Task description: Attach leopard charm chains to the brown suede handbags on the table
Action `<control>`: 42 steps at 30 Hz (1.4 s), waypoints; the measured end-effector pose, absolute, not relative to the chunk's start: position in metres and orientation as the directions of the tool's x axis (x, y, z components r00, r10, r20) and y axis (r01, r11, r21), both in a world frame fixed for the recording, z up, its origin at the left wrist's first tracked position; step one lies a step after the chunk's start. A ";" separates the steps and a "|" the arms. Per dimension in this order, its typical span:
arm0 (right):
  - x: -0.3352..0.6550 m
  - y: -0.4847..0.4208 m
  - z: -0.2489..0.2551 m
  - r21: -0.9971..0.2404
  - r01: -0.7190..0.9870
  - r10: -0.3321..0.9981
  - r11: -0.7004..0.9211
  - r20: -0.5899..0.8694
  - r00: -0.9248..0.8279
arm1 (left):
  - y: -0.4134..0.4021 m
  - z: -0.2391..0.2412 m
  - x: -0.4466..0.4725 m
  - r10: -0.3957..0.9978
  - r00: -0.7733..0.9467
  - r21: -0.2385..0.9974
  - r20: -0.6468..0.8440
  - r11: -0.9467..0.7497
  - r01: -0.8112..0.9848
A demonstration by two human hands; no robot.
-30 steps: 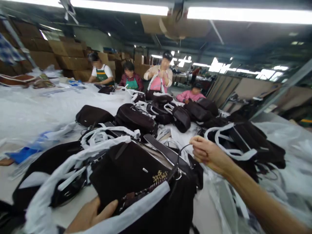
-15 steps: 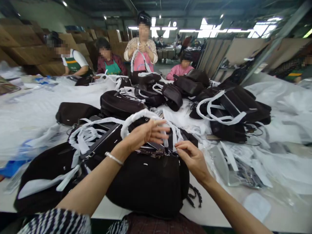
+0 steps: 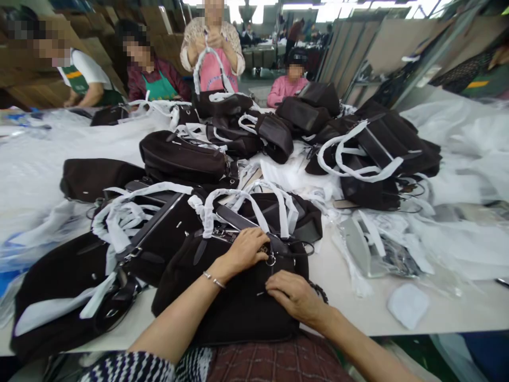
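A dark brown handbag (image 3: pixel 234 310) lies flat at the table's near edge, its handles wrapped in white paper (image 3: pixel 242 204). My left hand (image 3: pixel 244 248), with a thin bracelet at the wrist, rests on the bag's top by the metal ring (image 3: pixel 271 260), fingers curled over the hardware. Just below the ring, my right hand (image 3: pixel 292 294) presses on the bag's front with fingers bent and together. Whether either hand pinches anything small is hidden.
Several more dark bags with paper-wrapped handles (image 3: pixel 131 233) cover the white table (image 3: pixel 350 313). A white pad (image 3: pixel 407 305) and clear plastic sheets (image 3: pixel 457 228) lie to the right. Co-workers (image 3: pixel 212 53) stand and sit at the far side.
Both hands have come down from the wrapped handles onto the bag's body. The bag now lies flatter and nearer me, and my view has tilted downward.
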State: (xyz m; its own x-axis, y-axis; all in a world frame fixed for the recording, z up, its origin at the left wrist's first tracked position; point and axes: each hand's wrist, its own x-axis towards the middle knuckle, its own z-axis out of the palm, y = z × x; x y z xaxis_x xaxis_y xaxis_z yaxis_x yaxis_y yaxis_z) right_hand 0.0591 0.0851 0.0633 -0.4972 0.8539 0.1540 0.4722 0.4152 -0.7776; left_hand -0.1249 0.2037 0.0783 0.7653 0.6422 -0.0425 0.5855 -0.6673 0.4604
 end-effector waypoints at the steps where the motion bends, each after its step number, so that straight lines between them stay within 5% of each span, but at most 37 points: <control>1: 0.061 0.087 0.061 -0.778 0.485 0.856 0.400 0.127 -0.502 | 0.202 0.076 -0.123 0.631 0.775 0.424 -0.040 -0.691 0.585; 5: 0.063 0.098 0.068 -0.851 0.488 0.910 0.192 -0.033 -0.414 | 0.195 0.081 -0.125 0.563 0.822 0.347 -0.085 -0.757 0.554; 8: 0.056 0.101 0.088 -0.896 0.439 0.961 -0.061 -0.172 -0.217 | 0.184 0.088 -0.136 0.637 0.767 0.448 -0.077 -0.666 0.597; 12: 0.039 0.096 0.117 -0.886 0.415 0.975 -0.208 -0.224 0.011 | 0.167 0.095 -0.148 0.777 0.587 0.855 -0.228 -0.129 0.503; 14: 0.031 0.093 0.124 -0.866 0.479 0.989 -0.145 -0.123 0.078 | 0.159 0.096 -0.149 0.769 0.527 0.913 -0.361 0.175 0.368; 17: 0.024 0.092 0.120 -0.778 0.629 0.993 0.014 0.086 0.084 | 0.152 0.093 -0.147 0.764 0.464 0.894 -0.448 0.377 0.243; 23: 0.024 0.096 0.104 -0.612 0.779 0.979 0.137 0.203 -0.013 | 0.148 0.082 -0.140 0.795 0.441 0.898 -0.418 0.435 0.066; 31: 0.021 0.104 0.094 -0.467 0.872 0.980 0.149 0.185 -0.069 | 0.147 0.073 -0.141 0.796 0.468 0.912 -0.384 0.406 0.057; 42: 0.021 0.112 0.084 -0.484 0.869 0.988 0.102 0.152 -0.031 | 0.147 0.076 -0.139 0.857 0.413 0.951 -0.307 0.287 0.111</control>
